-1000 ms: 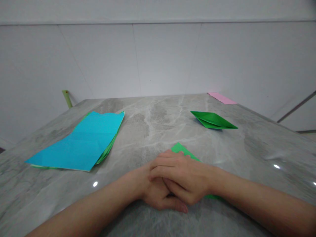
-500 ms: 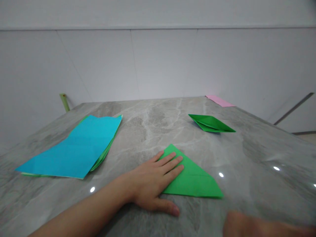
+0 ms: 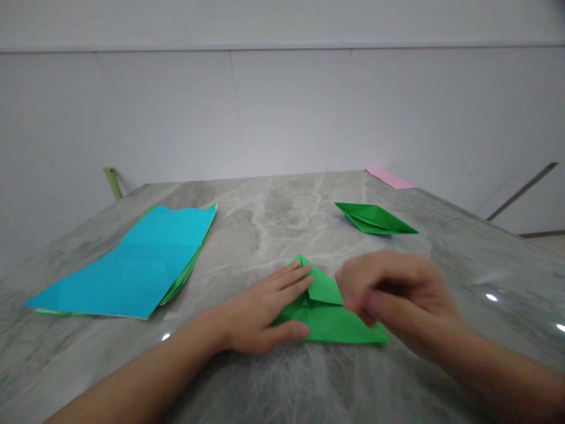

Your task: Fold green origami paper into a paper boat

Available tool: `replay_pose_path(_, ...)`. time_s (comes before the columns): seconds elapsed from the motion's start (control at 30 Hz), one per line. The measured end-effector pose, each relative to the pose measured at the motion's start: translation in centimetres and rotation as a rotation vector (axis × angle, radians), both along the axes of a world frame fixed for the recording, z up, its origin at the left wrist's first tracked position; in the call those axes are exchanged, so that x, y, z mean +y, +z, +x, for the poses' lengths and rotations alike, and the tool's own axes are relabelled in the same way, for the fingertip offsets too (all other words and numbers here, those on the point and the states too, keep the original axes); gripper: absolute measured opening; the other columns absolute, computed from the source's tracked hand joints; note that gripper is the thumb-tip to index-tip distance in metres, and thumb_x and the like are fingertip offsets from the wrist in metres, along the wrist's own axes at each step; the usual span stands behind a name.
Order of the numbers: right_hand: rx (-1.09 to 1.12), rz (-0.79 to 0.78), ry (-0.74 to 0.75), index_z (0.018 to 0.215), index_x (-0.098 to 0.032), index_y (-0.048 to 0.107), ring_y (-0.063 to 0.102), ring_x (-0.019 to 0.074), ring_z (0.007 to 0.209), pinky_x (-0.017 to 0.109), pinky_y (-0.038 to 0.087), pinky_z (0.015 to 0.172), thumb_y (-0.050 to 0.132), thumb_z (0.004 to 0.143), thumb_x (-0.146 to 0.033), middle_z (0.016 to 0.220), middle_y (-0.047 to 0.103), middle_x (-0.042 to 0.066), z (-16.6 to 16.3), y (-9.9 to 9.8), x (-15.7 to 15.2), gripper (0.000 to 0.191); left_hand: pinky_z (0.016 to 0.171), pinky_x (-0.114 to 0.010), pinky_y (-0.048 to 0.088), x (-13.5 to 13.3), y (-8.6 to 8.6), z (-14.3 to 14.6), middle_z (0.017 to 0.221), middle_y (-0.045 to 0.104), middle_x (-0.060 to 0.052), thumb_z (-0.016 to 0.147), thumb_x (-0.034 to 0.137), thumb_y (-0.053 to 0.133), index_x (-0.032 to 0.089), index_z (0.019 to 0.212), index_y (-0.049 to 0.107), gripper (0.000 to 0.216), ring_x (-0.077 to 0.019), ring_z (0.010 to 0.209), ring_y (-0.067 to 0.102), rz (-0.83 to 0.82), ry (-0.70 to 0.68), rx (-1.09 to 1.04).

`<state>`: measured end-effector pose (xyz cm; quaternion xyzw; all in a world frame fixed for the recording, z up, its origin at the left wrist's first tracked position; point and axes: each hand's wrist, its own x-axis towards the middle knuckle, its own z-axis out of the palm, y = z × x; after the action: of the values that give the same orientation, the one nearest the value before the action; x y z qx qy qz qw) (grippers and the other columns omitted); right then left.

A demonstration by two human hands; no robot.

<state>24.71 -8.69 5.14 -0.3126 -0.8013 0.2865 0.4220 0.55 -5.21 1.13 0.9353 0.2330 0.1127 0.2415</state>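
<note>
A green folded paper (image 3: 335, 327) lies on the grey marble table (image 3: 273, 218) right in front of me. My left hand (image 3: 265, 312) rests flat on its left part, fingers stretched out and thumb on the lower edge. My right hand (image 3: 397, 300) is blurred by motion at the paper's right side. Its fingers are curled and pinched at the edge of a small flap that stands up near the paper's top corner.
A stack of sheets with a blue one on top (image 3: 141, 259) lies at the left. A finished green folded piece (image 3: 373, 218) sits further back on the right, a pink sheet (image 3: 391, 178) at the far right corner. A white wall stands behind the table.
My right hand left the pile of hands, dropped out low right, then came back to the paper's right side. The top corner of the green paper now has a raised flap.
</note>
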Motion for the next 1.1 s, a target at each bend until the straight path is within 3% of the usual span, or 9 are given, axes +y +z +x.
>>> replay_pose_path(0.1, -0.093, -0.158, -0.228, 0.083, -0.018, 0.068, 0.050, 0.0100, 0.049, 0.022, 0.038, 0.047, 0.053, 0.086, -0.021, 0.056, 0.056, -0.004, -1.0, -1.8, 3.2, 0.015, 0.118, -0.050, 0.032, 0.4, -0.4, -0.9, 0.161, 0.027, -0.017, 0.092, 0.038, 0.062, 0.017, 0.153, 0.029, 0.073, -0.0297, 0.148, 0.027, 0.022, 0.151, -0.050)
replay_pose_path(0.23, -0.353, -0.219, -0.211, 0.098, -0.017, 0.071, 0.055, 0.0121, 0.059, 0.024, 0.041, 0.056, 0.056, 0.079, -0.013, 0.067, 0.064, -0.002, -2.2, -3.9, 4.7, 0.024, 0.112, -0.049, 0.041, 0.9, -0.7, -1.5, 0.146, 0.050, -0.017, 0.089, 0.030, 0.066, 0.017, 0.139, 0.047, 0.056, -0.0276, 0.135, 0.048, 0.117, 0.207, -0.101)
replay_pose_path(0.37, -0.423, -0.176, -0.159, 0.108, -0.016, 0.070, 0.055, 0.0127, 0.063, 0.026, 0.042, 0.061, 0.058, 0.077, -0.009, 0.076, 0.066, 0.000, -2.2, -4.1, 4.5, 0.034, 0.101, -0.041, 0.051, 1.5, -0.7, -1.4, 0.123, 0.065, -0.012, 0.093, 0.020, 0.058, 0.017, 0.116, 0.062, 0.023, -0.0228, 0.117, 0.061, 0.244, 0.127, -0.163)
replay_pose_path(0.53, -0.428, -0.129, -0.093, 0.117, -0.017, 0.067, 0.059, 0.0149, 0.073, 0.028, 0.046, 0.070, 0.061, 0.080, -0.010, 0.085, 0.067, 0.001, -1.8, -4.2, 5.0, 0.038, 0.100, -0.042, 0.053, 1.9, -1.0, -1.1, 0.120, 0.067, -0.012, 0.095, 0.025, 0.058, 0.017, 0.115, 0.063, 0.022, -0.0244, 0.116, 0.062, 0.342, 0.050, -0.182)
replay_pose_path(0.67, -0.475, -0.091, -0.033, 0.108, -0.018, 0.073, 0.062, 0.0185, 0.086, 0.033, 0.048, 0.082, 0.065, 0.083, -0.013, 0.092, 0.068, 0.005, -1.6, -4.3, 5.6, 0.027, 0.106, -0.047, 0.048, 1.9, -1.1, -0.9, 0.129, 0.065, -0.014, 0.094, 0.031, 0.061, 0.016, 0.125, 0.061, 0.035, -0.0279, 0.126, 0.058, 0.332, 0.023, -0.147)
replay_pose_path(0.87, -0.514, -0.051, -0.042, 0.113, -0.019, 0.075, 0.056, 0.0241, 0.110, 0.040, 0.045, 0.100, 0.071, 0.084, -0.020, 0.111, 0.063, 0.010, -1.1, -4.4, 5.9, 0.029, 0.108, -0.047, 0.046, 2.1, -0.9, -0.9, 0.132, 0.064, -0.014, 0.095, 0.030, 0.059, 0.017, 0.123, 0.067, 0.032, -0.0265, 0.124, 0.059, 0.292, 0.019, -0.121)
replay_pose_path(1.1, -0.560, -0.034, -0.050, 0.118, -0.022, 0.073, 0.053, 0.0266, 0.119, 0.045, 0.040, 0.107, 0.073, 0.085, -0.024, 0.122, 0.061, 0.012, -0.8, -5.1, 6.4, 0.033, 0.108, -0.045, 0.046, 2.5, -0.7, -1.2, 0.129, 0.067, -0.013, 0.095, 0.028, 0.061, 0.016, 0.121, 0.070, 0.030, -0.0264, 0.122, 0.061, 0.275, 0.014, -0.092)
